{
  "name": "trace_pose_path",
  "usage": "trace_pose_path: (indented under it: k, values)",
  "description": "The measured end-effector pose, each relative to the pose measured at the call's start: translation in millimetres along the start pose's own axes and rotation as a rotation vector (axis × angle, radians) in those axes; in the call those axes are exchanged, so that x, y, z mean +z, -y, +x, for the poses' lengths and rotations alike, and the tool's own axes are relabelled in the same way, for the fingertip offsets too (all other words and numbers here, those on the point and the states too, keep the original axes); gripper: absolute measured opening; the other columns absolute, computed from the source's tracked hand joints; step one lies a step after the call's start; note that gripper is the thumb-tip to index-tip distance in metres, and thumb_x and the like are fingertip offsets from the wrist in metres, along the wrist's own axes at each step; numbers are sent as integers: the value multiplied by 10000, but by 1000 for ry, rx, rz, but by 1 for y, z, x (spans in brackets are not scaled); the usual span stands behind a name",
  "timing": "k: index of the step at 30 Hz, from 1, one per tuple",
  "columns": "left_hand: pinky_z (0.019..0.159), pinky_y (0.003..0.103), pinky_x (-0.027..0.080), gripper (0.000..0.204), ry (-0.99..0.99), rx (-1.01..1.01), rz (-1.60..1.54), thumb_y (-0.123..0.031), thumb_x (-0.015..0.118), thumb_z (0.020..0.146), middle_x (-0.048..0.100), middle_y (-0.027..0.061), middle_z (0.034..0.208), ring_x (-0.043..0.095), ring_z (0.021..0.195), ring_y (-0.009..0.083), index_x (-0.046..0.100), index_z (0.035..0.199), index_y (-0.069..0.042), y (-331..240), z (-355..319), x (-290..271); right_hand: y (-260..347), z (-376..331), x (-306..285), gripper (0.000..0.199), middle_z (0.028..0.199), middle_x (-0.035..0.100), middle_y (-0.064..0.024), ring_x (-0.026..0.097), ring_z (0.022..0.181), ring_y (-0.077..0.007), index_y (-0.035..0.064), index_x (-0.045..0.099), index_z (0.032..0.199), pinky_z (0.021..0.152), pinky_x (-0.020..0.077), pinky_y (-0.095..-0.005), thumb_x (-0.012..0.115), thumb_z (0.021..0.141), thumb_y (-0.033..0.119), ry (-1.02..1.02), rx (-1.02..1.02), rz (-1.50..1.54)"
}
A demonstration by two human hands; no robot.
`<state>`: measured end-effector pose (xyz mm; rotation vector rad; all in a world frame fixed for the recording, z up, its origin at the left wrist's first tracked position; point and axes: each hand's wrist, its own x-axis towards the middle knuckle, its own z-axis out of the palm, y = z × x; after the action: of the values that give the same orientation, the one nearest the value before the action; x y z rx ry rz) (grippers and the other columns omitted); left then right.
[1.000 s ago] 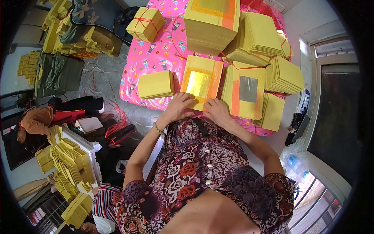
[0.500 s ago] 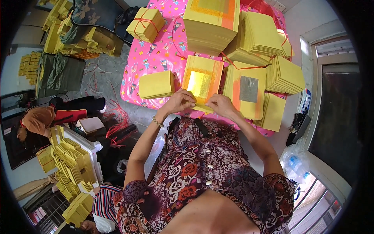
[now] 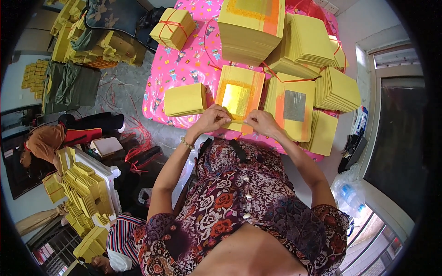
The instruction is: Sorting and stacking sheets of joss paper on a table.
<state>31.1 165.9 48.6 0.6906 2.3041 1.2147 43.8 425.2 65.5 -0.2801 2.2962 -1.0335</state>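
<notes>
In front of me on the pink cloth lies a yellow paper sheet (image 3: 235, 99) with an orange border and a shiny gold foil square. My left hand (image 3: 214, 117) pinches its near edge at the left, thumb and fingers together. At the right of the same edge my right hand (image 3: 261, 122) is closed in a matching pinch. The edge between them looks curled up. Beside my left hand rests a low stack of yellow paper (image 3: 185, 100). Right of my other hand, a yellow stack topped by a silver foil sheet (image 3: 293, 105) lies close.
A tall paper stack (image 3: 251, 39) stands behind, with more yellow stacks (image 3: 338, 87) at the right. A bundle tied with red string (image 3: 173, 28) sits at the far left of the pink-covered table (image 3: 159, 103). Two people work at the left beside yellow piles (image 3: 87, 188).
My hands stay almost in place, while the sheet's near edge looks slightly more turned up between them. At the left, the co-worker in brown has lowered an arm toward the yellow piles.
</notes>
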Motion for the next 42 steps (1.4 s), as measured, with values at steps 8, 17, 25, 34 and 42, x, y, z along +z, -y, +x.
trace_pose_path:
  k: [8, 17, 25, 34, 42]
  values:
    - [799, 396, 504, 204, -57, -37, 183, -245, 656, 892, 688, 123, 869, 636, 889, 290, 708, 926, -51, -19, 4, -4, 3, -14, 12, 266, 877, 611, -150, 636, 806, -360, 57, 573, 1045, 705, 513, -468, 640, 893, 265, -251, -411, -320]
    - [988, 458, 413, 450, -573, 319, 476, -142, 725, 796, 557, 112, 1248, 502, 1179, 336, 615, 1231, -124, -56, 6, 8, 8, 20, -48, 232, 915, 601, -191, 614, 867, -395, 12, 573, 1018, 747, 490, -482, 584, 932, 227, -283, -220, -159]
    - [1125, 533, 267, 680, -303, 143, 612, -347, 630, 895, 300, 214, 1510, 265, 1400, 412, 352, 1487, -161, -38, 43, 32, -25, 88, -72, 339, 1005, 620, -183, 599, 1012, -383, 30, 600, 1147, 869, 483, -466, 604, 923, 283, -401, -141, -174]
    - [1163, 551, 177, 763, -263, 82, 593, -396, 601, 884, 215, 247, 1550, 193, 1432, 438, 268, 1533, -173, -26, 54, 33, -8, 109, -64, 376, 1239, 571, -195, 527, 1156, -370, 11, 581, 1213, 985, 432, -459, 607, 910, 232, -469, -178, -387]
    - [1165, 551, 171, 736, -221, 62, 581, -425, 569, 908, 217, 249, 1550, 181, 1437, 434, 276, 1530, -162, -25, 55, 32, 1, 133, -51, 427, 1299, 544, -234, 488, 1232, -406, -22, 540, 1265, 1029, 408, -450, 578, 925, 234, -352, -172, -222]
